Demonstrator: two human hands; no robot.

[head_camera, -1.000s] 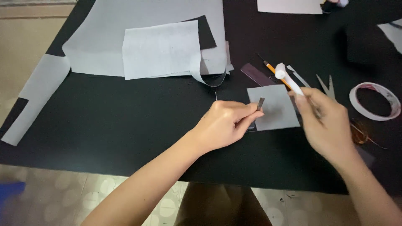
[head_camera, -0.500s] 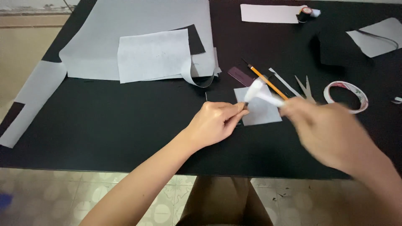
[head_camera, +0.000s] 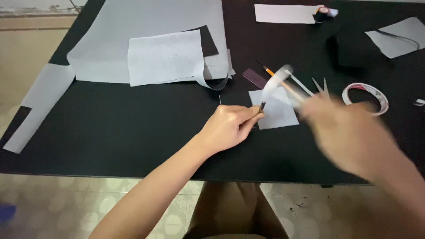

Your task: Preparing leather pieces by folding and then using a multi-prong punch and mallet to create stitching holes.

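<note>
My left hand (head_camera: 230, 126) rests on the black table (head_camera: 133, 128) and pinches a small dark strip (head_camera: 262, 106) at the left edge of a small grey square sheet (head_camera: 276, 113). My right hand (head_camera: 354, 132) is blurred by motion to the right of the sheet. It holds a white tube-like thing (head_camera: 283, 79), its tip raised above the square sheet. What the tube is cannot be made out through the blur.
Large grey sheets (head_camera: 164, 57) lie at the back left. An orange pencil (head_camera: 269, 71), a dark purple strip (head_camera: 253, 78), scissors (head_camera: 321, 86) and a tape roll (head_camera: 365, 98) lie behind the square sheet. More grey pieces (head_camera: 394, 40) sit far right. The table's front edge is near.
My right hand has swung the white tube leftward over the square sheet and now blurs with motion. My left hand keeps its pinch on the dark strip.
</note>
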